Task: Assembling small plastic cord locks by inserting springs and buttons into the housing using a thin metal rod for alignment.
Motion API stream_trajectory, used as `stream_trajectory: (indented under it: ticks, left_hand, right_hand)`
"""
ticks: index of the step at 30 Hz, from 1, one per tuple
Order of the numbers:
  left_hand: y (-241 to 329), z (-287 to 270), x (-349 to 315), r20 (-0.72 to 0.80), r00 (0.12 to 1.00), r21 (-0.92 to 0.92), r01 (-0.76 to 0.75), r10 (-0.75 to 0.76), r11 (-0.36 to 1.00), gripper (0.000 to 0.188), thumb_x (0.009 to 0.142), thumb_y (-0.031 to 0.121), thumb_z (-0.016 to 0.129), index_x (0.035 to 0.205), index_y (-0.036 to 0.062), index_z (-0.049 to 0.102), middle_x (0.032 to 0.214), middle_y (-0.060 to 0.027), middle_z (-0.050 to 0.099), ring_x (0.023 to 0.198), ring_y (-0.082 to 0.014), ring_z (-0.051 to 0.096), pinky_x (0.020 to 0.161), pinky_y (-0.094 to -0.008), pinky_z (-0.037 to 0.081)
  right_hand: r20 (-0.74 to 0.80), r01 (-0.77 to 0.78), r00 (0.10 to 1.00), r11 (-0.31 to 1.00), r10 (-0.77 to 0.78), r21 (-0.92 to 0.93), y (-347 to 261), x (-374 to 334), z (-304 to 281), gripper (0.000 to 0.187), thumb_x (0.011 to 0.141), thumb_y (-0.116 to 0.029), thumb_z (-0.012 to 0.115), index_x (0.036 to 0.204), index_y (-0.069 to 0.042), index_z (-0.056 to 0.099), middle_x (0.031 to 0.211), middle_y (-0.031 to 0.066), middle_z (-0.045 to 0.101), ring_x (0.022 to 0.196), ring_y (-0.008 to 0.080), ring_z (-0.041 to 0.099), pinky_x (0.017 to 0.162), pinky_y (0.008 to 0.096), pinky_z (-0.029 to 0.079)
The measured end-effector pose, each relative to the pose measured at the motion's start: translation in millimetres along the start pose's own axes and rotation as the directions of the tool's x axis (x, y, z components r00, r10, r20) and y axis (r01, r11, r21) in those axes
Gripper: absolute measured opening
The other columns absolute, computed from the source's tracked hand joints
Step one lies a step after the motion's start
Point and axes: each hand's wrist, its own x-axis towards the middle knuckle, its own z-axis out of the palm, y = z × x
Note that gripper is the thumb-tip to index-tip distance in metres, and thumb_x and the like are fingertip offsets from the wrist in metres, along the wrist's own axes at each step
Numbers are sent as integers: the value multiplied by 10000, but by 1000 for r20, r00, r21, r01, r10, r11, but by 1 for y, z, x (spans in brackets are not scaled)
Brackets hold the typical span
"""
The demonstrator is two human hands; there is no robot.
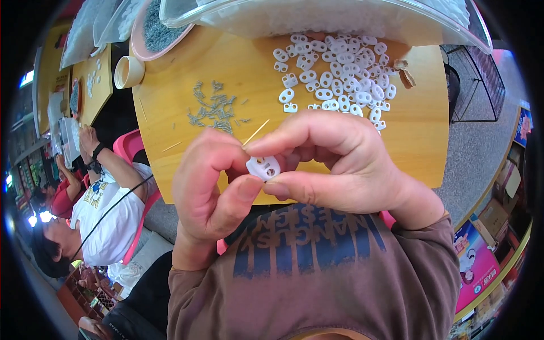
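Observation:
Both my hands meet above the near edge of a wooden table (419,136). My right hand (345,164) pinches a small white plastic two-hole piece (263,167) between thumb and forefinger. My left hand (209,187) touches the same piece with its thumb and fingertips. A thin yellowish stick (256,132) pokes up from between the fingers. On the table beyond lie a pile of several white plastic pieces (340,71) and a scatter of small grey metal springs (214,107).
Large clear plastic tubs (317,17) stand at the table's far edge, with a pink bowl of grey parts (156,31) and a cream cup (129,72) at left. Other people sit at left by a pink chair (127,147). Boxes and a wire rack stand at right.

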Motion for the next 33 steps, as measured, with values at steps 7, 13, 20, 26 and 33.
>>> stream_trajectory:
  ticks: [7, 13, 20, 26, 33]
  left_hand:
    - [4, 3, -3, -45, 968, -140, 239, -247, 961, 123, 765, 106, 559, 731, 7, 494, 674, -65, 477, 594, -151, 423, 543, -251, 336]
    - [8, 6, 2, 47, 947, -245, 319, -317, 916, 116, 767, 83, 535, 698, -3, 499, 640, -49, 452, 584, -139, 403, 530, -249, 319]
    - [5, 7, 1, 47, 944, -210, 329, -327, 921, 126, 774, 81, 520, 685, -5, 498, 616, -39, 415, 567, -136, 381, 516, -255, 299]
    - [6, 28, 2, -44, 938, -343, 308, -343, 887, 158, 793, 84, 486, 654, 10, 468, 645, -35, 415, 586, -109, 375, 517, -226, 286]
    - [-11, 35, -17, -168, 901, -520, 264, -401, 812, 236, 826, 147, 471, 630, 52, 380, 687, 0, 375, 569, -60, 317, 491, -192, 249]
  right_hand:
    - [61, -211, 978, 945, 202, 248, -9, 1, -4, 241, 809, -14, 575, 1044, 34, 549, 891, 76, 593, 802, 91, 567, 677, 223, 472]
    - [-13, -26, 1000, 990, 29, 139, 5, 1, 1, 179, 825, -36, 562, 993, 26, 553, 848, 45, 572, 751, 63, 533, 645, 191, 432]
    - [32, -142, 989, 988, 144, -60, -4, 1, -4, 167, 850, -82, 541, 993, 4, 527, 803, 15, 526, 702, 50, 497, 614, 187, 408]
    - [-58, 114, 990, 975, -127, -193, 7, -2, -5, 113, 838, -89, 541, 920, -14, 559, 778, 73, 597, 728, 142, 588, 620, 246, 454]
    - [-177, 52, 980, 977, -90, -209, 6, -4, 3, 123, 818, -132, 530, 865, -23, 561, 757, 125, 616, 708, 237, 614, 621, 316, 472]
